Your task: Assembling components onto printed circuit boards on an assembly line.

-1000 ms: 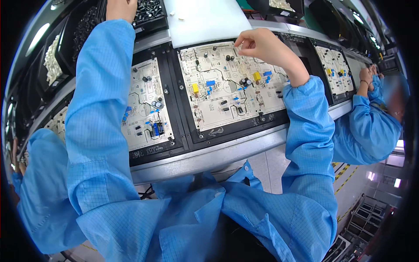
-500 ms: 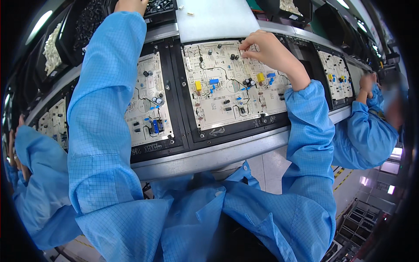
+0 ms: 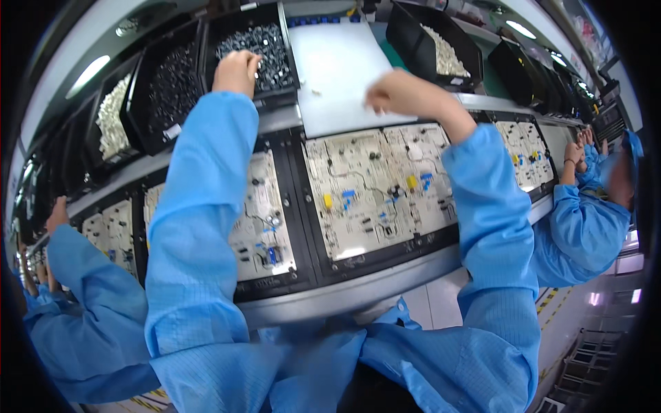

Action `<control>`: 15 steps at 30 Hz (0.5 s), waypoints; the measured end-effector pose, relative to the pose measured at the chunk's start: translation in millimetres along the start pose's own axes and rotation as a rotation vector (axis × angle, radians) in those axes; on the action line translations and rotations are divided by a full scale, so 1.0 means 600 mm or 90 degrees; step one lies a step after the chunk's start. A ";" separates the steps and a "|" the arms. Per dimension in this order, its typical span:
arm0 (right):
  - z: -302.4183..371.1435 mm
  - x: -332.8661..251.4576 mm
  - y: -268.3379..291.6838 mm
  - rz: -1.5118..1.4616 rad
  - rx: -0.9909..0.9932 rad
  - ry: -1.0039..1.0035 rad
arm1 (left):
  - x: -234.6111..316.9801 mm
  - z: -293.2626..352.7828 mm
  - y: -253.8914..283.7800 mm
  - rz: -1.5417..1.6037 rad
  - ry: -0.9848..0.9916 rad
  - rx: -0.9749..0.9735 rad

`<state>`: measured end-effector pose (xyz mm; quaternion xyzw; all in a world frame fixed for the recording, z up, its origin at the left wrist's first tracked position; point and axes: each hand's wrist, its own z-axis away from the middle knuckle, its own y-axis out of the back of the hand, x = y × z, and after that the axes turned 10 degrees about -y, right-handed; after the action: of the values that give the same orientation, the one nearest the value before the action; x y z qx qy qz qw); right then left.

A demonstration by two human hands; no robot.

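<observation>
My left hand [image 3: 236,73] is closed in a pinch at the near edge of a black bin [image 3: 281,96] full of small dark cylindrical components [image 3: 265,51]. What its fingertips hold, if anything, is too small to make out. My right hand [image 3: 405,95] hovers over the near right part of a white sheet [image 3: 337,65], just beyond a circuit board panel [image 3: 361,168]. Its curled fingers are smeared by motion. The panel lies in a black carrier frame [image 3: 303,206] and bears yellow, blue and black components. A second circuit board [image 3: 258,206] lies partly under my left sleeve.
More black bins stand left, one with dark parts [image 3: 172,89], one with white parts [image 3: 113,117]. Another bin [image 3: 406,34] of white parts is at the far right. A metal rail [image 3: 358,286] runs along the near edge. Co-workers' sleeves [image 3: 82,289] show at both sides.
The view has shifted, showing more of the bins. My right hand has left the circuit board and moved away over the white sheet. My left hand remains at the bin, now more fully in view.
</observation>
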<state>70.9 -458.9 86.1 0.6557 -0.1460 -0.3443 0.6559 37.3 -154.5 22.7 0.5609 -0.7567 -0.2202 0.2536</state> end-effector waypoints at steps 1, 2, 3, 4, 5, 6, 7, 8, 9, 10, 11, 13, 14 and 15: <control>-0.042 0.000 0.021 -0.037 0.071 0.018 | 0.002 0.002 0.005 0.026 -0.022 0.031; -0.099 0.023 0.030 -0.058 0.188 0.032 | 0.008 0.002 0.006 0.047 -0.030 0.056; -0.154 0.055 0.042 -0.061 0.303 0.017 | 0.019 -0.003 0.000 0.074 -0.041 0.079; -0.204 0.102 0.044 -0.023 0.436 -0.059 | 0.033 -0.013 -0.009 0.096 -0.056 0.088; -0.250 0.138 0.044 -0.011 0.465 -0.127 | 0.041 -0.020 -0.013 0.108 -0.067 0.098; -0.287 0.167 0.024 -0.014 0.467 -0.203 | 0.044 -0.021 -0.022 0.109 -0.067 0.093; -0.317 0.179 0.020 -0.022 0.465 -0.275 | 0.048 -0.022 -0.019 0.100 -0.058 0.066; -0.333 0.158 0.021 0.010 0.436 -0.288 | 0.046 -0.015 -0.011 0.114 -0.043 0.078; -0.333 0.134 0.017 0.043 0.404 -0.305 | 0.048 -0.007 -0.002 0.131 -0.027 0.086; -0.335 0.114 0.026 0.051 0.385 -0.297 | 0.046 -0.006 0.007 0.118 -0.016 0.067; -0.327 0.115 0.030 0.055 0.383 -0.289 | 0.052 -0.004 0.010 0.116 -0.007 0.044; -0.320 0.110 0.031 -0.014 0.420 -0.261 | 0.045 -0.004 0.007 0.133 0.011 0.023; -0.316 0.115 0.023 -0.026 0.533 -0.221 | 0.049 -0.008 0.007 0.124 0.013 0.037; -0.309 0.124 0.023 -0.024 0.528 -0.229 | 0.054 -0.011 0.007 0.116 0.015 0.051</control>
<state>247.0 -367.1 62.1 0.7954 -0.3710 -0.3773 0.2954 30.5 -184.9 35.2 0.5022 -0.8096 -0.1590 0.2590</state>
